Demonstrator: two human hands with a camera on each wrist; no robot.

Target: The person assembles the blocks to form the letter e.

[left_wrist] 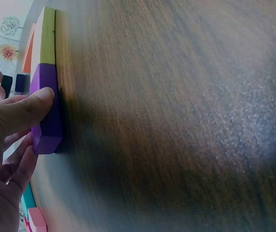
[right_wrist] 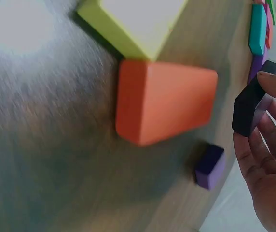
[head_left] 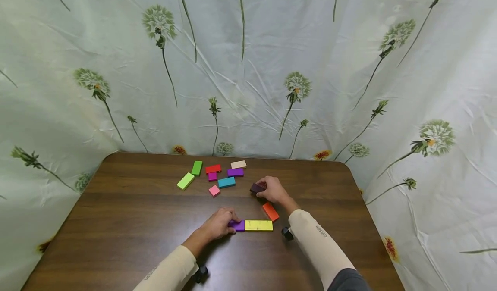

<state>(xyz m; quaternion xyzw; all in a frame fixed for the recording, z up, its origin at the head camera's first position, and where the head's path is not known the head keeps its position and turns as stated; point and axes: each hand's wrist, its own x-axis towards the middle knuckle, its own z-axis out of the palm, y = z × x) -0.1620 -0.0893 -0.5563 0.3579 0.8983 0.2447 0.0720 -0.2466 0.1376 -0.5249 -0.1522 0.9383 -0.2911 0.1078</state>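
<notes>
My left hand (head_left: 222,223) holds a purple block (left_wrist: 50,121) between thumb and fingers, low at the tabletop. The purple block's end meets the end of a yellow block (head_left: 258,226), so the two form a straight row. Farther forward and to the right, my right hand (head_left: 273,190) pinches a black block (right_wrist: 250,104) by its edges, and it looks raised off the table. An orange block (head_left: 270,212) lies slanted between that hand and the yellow block, one corner near the yellow one. A small dark purple block (right_wrist: 210,166) lies near the right hand, hidden from the head view.
Toward the back lies a loose group of blocks: light green (head_left: 186,181), green (head_left: 196,168), red (head_left: 213,169), magenta (head_left: 212,176), purple (head_left: 235,172), cream (head_left: 238,164), teal (head_left: 227,182) and pink (head_left: 214,191). A flowered curtain (head_left: 248,110) hangs behind the wooden table (head_left: 132,222).
</notes>
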